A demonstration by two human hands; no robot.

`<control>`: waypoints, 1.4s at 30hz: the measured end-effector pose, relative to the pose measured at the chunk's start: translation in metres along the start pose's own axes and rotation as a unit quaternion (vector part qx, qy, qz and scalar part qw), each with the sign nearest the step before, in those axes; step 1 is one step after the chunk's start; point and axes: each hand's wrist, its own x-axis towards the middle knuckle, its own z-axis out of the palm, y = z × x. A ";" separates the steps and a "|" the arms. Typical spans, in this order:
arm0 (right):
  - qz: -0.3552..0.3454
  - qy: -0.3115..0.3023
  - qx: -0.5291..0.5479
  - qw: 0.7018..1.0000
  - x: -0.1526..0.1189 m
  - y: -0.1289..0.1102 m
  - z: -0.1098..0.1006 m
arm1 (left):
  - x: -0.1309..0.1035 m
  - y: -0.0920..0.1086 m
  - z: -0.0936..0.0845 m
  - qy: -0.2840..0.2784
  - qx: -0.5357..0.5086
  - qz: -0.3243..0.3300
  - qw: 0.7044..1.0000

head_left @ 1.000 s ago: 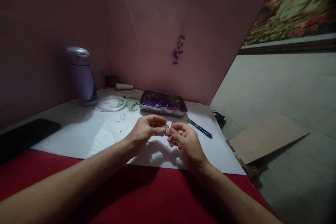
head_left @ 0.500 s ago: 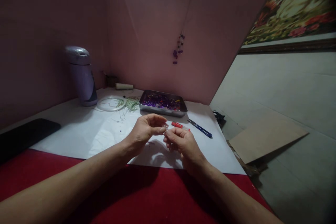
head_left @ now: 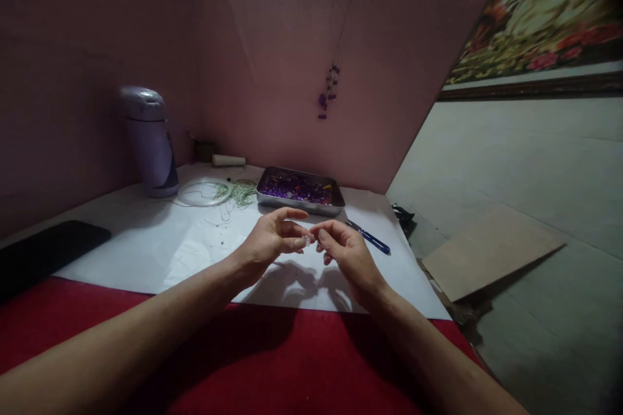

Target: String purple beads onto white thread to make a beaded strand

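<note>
Over the white sheet, my left hand [head_left: 275,240] pinches a small clear bead [head_left: 307,240] between thumb and a finger. My right hand [head_left: 343,248] is closed in a pinch right beside the bead; whatever its fingertips hold is too small to make out. Just behind both hands sits a metal tray [head_left: 302,209] with many purple beads [head_left: 296,189] and a few red and clear ones. Blue-handled thread snips [head_left: 372,240] lie to the right of my right hand, their tip end close to it.
At the left stand a lilac flask [head_left: 150,149] and a black phone-like slab [head_left: 58,243]. A clear ring of line [head_left: 182,193], tangled green thread [head_left: 242,192] and a pale spool [head_left: 228,161] lie behind. Strung beads [head_left: 328,94] hang against the pink panel [head_left: 272,65].
My right hand has risen slightly and shifted right, and its fingers have straightened a little. It now covers the red item that lay behind it. My left fingers have spread somewhat.
</note>
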 end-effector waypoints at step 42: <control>0.017 0.019 0.135 0.991 0.001 0.010 0.001 | -0.002 -0.005 0.002 -0.036 0.022 -0.099 0.994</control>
